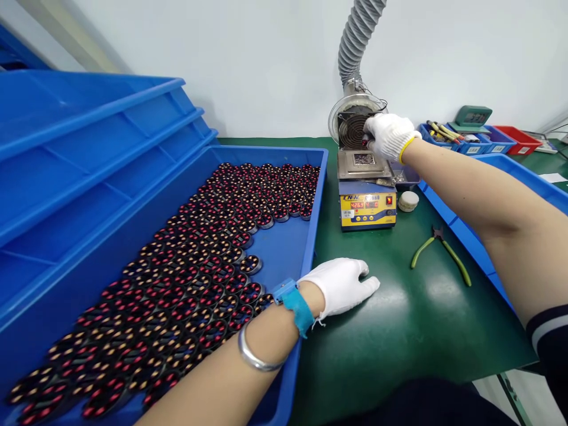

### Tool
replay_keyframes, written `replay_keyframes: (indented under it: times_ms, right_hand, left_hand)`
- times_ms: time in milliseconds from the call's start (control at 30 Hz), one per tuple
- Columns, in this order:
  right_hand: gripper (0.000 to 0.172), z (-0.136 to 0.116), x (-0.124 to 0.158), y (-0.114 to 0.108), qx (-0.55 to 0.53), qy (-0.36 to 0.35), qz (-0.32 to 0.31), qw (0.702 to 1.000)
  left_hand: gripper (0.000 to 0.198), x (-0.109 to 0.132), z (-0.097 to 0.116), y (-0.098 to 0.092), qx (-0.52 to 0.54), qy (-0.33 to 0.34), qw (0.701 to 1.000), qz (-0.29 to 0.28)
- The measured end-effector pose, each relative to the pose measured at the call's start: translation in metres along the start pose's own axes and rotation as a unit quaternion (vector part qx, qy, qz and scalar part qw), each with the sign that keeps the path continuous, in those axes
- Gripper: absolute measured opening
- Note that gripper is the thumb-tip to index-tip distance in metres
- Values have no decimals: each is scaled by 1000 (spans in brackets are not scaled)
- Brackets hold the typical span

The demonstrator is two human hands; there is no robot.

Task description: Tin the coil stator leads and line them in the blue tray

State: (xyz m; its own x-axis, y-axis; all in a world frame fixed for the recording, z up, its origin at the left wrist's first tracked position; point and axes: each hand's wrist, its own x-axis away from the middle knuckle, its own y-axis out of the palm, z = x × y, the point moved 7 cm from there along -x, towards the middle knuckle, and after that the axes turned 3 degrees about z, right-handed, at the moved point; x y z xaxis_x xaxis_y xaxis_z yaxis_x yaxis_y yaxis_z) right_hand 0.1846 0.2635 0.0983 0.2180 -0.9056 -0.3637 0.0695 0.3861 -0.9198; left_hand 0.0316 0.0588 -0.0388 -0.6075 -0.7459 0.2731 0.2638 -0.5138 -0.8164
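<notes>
My right hand [387,135], in a white knit glove, is raised above the solder pot [367,204]. Its fingers are closed on a small dark part with a bit of red [366,140], mostly hidden by the glove. Just below it lies the square bath of shiny metal [364,158] in the pot's steel top. My left hand [344,287], also gloved, rests on the green table [377,349] with thumb and fingers apart, holding nothing. Beside its wrist stands a blue tray [284,239] full of round black parts with red and copper-coloured coils [190,272].
Stacked blue trays [89,136] rise at the left. An extraction duct [357,44] hangs behind the pot. Green-handled cutters [438,236] and a round whitish pad [408,201] lie right of it. Another blue tray [528,177], small bins [497,139] and a clock [474,116] are farther right.
</notes>
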Motion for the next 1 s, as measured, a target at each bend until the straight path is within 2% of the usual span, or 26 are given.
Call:
replay_keyframes:
  times_ms: [167, 267, 333, 400, 533, 667, 867, 1000]
  right_hand:
    - [36, 9, 6, -16, -52, 27, 23, 998]
    - [36, 11, 17, -23, -122, 66, 28, 990]
    - [32, 7, 28, -27, -169, 88, 26, 981]
    - [32, -1, 41, -29, -214, 103, 21, 971]
    - [40, -18, 65, -29, -281, 142, -9, 949]
    - [37, -42, 84, -24, -366, 139, -59, 918]
    - [30, -78, 110, -15, -460, 81, -76, 881]
    - [30, -83, 115, -14, -458, 67, -73, 884]
  left_hand:
    - [46, 0, 7, -6, 26, 7, 1000, 11]
    - [44, -1, 9, -22, 101, 3, 991, 93]
    - [43, 0, 6, -35, 206, -8, 963, 172]
    - [42, 0, 1, -42, 319, -16, 921, 222]
    - [41, -1, -7, -47, 449, -29, 853, 265]
    - [46, 1, -12, -53, 531, -42, 789, 306]
    - [36, 9, -14, -62, 552, -6, 760, 343]
    - [28, 17, -16, -70, 538, 11, 744, 396]
